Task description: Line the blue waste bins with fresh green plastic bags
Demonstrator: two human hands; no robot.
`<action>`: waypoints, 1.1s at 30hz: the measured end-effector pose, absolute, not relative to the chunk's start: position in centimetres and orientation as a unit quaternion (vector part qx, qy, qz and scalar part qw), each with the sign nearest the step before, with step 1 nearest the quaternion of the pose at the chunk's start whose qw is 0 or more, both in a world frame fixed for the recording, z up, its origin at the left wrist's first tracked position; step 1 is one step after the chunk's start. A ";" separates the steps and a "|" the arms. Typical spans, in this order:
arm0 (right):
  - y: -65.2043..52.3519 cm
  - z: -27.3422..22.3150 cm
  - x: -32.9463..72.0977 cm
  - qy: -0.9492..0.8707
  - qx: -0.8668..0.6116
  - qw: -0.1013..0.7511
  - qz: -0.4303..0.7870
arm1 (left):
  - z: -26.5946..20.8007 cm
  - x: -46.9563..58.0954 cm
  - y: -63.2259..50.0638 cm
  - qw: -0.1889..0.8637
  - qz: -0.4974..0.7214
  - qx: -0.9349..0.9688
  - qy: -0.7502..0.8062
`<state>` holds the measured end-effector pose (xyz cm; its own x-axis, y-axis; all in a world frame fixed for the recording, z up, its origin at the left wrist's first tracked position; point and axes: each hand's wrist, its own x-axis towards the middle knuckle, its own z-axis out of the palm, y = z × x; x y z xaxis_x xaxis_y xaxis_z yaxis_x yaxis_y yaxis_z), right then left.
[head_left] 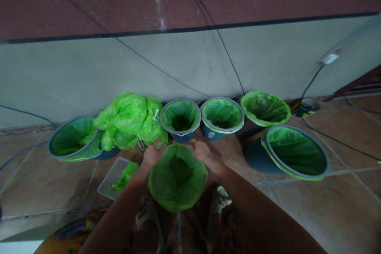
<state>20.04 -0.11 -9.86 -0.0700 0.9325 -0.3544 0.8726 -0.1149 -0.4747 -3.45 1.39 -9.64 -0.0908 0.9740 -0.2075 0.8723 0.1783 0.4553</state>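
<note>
A bin lined with a green plastic bag [178, 200] stands between my feet, the bag spread over its rim and its inside dark. My left hand [154, 153] is closed on the bag's edge at the far left of the rim. At the far right of the same rim, my right hand [202, 151] grips the edge with bent fingers. Just beyond are two blue bins with grey rings, a left one [180, 116] and a right one [222, 115], both lined in green. The fingertips are partly blurred.
Bunched green bags [127, 115] lie by the wall, right of a tilted lined bin [74, 137]. A clear tray [110, 178] holds green plastic. To the right are an upright lined bin [264, 108] and a leaning one [297, 151]. Cables [336, 143] cross the tiles.
</note>
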 end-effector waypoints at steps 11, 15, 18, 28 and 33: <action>0.8 -12.3 18.8 -0.670 -0.678 -0.006 0.302 | -12.2 -0.1 1.8 0.167 -0.034 0.705 0.689; 0.7 -11.6 19.2 -0.694 -0.659 -0.025 0.289 | -12.1 -1.0 1.7 0.153 -0.057 0.718 0.677; 0.5 -11.3 19.7 -0.711 -0.647 -0.044 0.273 | -12.2 -1.6 1.2 0.151 -0.074 0.736 0.656; 2.2 -11.1 18.0 -0.708 -0.655 0.032 0.263 | -12.4 -0.6 0.9 0.188 0.083 0.751 0.628; 2.6 -11.3 16.4 -0.741 -0.604 0.016 0.292 | -13.0 0.6 2.3 0.218 0.005 0.766 0.605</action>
